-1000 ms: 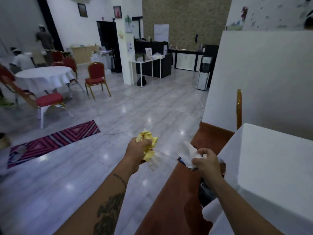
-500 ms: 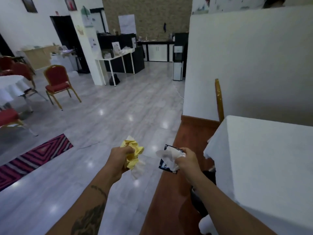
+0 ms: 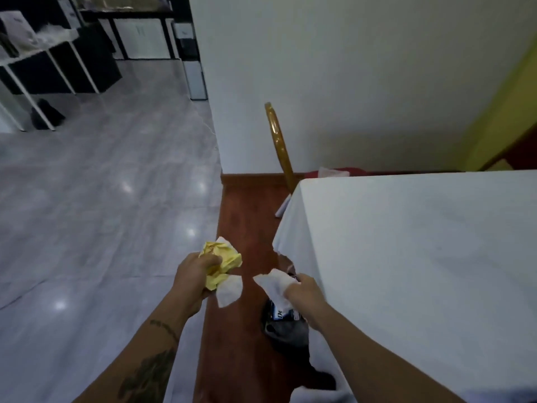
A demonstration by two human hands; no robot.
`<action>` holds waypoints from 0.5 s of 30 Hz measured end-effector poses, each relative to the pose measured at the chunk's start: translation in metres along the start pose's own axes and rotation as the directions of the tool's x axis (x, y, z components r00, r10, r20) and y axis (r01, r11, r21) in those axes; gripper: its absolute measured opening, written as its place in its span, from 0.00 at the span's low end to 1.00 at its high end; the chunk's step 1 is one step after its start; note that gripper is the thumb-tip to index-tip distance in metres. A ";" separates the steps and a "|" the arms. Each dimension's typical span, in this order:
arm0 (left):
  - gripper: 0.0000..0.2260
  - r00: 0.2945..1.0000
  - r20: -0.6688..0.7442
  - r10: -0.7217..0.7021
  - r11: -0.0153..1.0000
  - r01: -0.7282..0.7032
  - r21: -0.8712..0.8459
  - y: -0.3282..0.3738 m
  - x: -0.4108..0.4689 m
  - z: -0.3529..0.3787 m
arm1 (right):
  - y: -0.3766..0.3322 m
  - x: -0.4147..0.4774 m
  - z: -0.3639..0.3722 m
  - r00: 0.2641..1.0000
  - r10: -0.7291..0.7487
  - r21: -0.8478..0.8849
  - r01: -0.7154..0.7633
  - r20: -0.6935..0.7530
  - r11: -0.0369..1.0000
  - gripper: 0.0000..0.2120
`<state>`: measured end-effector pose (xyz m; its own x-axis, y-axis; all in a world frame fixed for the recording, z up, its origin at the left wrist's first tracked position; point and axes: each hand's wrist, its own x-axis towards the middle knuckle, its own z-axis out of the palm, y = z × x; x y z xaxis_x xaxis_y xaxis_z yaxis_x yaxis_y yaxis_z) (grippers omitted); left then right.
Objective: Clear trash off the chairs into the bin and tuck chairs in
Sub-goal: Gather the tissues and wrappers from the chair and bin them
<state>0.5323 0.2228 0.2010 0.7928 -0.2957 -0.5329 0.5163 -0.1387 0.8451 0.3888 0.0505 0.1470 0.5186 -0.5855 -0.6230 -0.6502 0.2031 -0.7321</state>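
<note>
Beside the white-clothed table (image 3: 421,242), my left hand (image 3: 193,274) grips crumpled yellow paper (image 3: 222,261) with a white napkin (image 3: 229,290) hanging below, while my right hand (image 3: 302,295) pinches a white tissue (image 3: 273,283) and dark wrapper (image 3: 279,312). Since a moment ago I've turned right: the gold-framed chair (image 3: 277,141) with trash on its red seat now shows ahead.

Two hands in view — the left hand (image 3: 194,274) and the right hand (image 3: 305,292) — each gripping trash left of the white-clothed table (image 3: 421,257): one yellow paper wad (image 3: 223,258), two white tissues (image 3: 229,290) (image 3: 274,283). One chair (image 3: 280,146) behind the table.
</note>
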 end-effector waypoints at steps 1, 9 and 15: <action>0.09 1.000 0.011 -0.014 1.000 0.014 -0.002 -0.003 0.014 0.010 | 0.006 0.005 -0.002 0.999 0.030 -0.004 -0.031 -0.030 1.000 0.15; 0.15 0.938 0.160 -0.308 0.940 0.274 0.206 -0.064 0.133 0.081 | 0.055 0.056 0.009 0.963 0.229 -0.052 -0.238 -0.143 0.970 0.14; 0.06 0.896 0.087 -0.435 0.839 0.368 0.402 -0.118 0.203 0.100 | 0.083 0.106 0.039 0.875 0.402 -0.011 -0.421 -0.268 0.907 0.16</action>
<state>0.6002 0.0846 -0.0028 0.4578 -0.2871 -0.8414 0.5946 -0.6047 0.5299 0.4114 0.0361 0.0100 0.0433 -0.6413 -0.7660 -0.8143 0.4215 -0.3990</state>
